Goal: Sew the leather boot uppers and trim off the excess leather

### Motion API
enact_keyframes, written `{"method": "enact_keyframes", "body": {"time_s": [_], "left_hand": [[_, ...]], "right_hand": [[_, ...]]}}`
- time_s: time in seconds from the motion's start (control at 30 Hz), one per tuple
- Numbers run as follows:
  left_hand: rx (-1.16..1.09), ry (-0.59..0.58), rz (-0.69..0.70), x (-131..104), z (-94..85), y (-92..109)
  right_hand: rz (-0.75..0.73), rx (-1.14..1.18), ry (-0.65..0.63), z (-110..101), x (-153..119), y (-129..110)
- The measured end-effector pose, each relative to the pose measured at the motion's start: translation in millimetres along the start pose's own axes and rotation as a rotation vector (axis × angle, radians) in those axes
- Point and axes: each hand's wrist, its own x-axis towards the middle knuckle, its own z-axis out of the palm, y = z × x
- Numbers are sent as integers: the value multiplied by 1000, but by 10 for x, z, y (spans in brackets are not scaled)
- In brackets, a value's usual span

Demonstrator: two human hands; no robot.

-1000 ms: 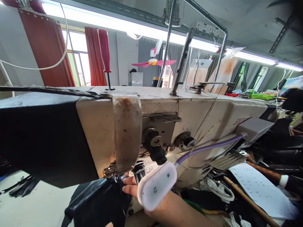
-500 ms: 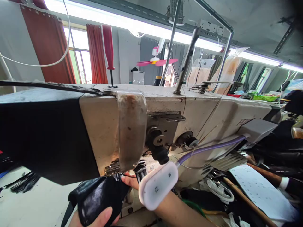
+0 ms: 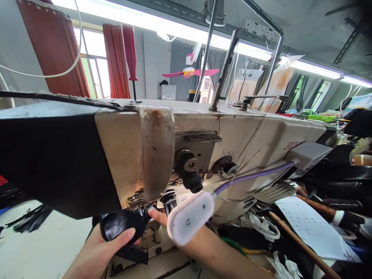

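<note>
Our left hand [image 3: 106, 248] has come further into view, grip wrapped around the black piece [image 3: 117, 224] under the machine [image 3: 124, 155]. Lamp [image 3: 190, 219] blocks most of our right hand [image 3: 159, 217], so we can't tell that grip. Piece's far end is murky; near side's glossy, rounded.

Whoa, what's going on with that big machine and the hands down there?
A person is working at a big sewing machine. Their left hand holds a shiny black piece, thumb on top, just below the machine's head. The right hand points its fingers in beside the piece; a white lamp hides part of that hand, so its grip isn't clear. A red screwdriver stands upright on top.
</note>
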Motion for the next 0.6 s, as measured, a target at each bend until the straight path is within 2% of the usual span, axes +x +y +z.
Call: {"method": "enact_keyframes", "body": {"time_s": [0.2, 0.33, 0.6], "left_hand": [[64, -133, 80, 88, -70, 59], [75, -189, 93, 176, -105, 76], [107, -154, 93, 200, -130, 83]], "right_hand": [[-8, -4, -88, -178, -17, -103], [-29, -29, -69, -280, -35, -122], [-99, -113, -74, -189, 145, -87]]}}
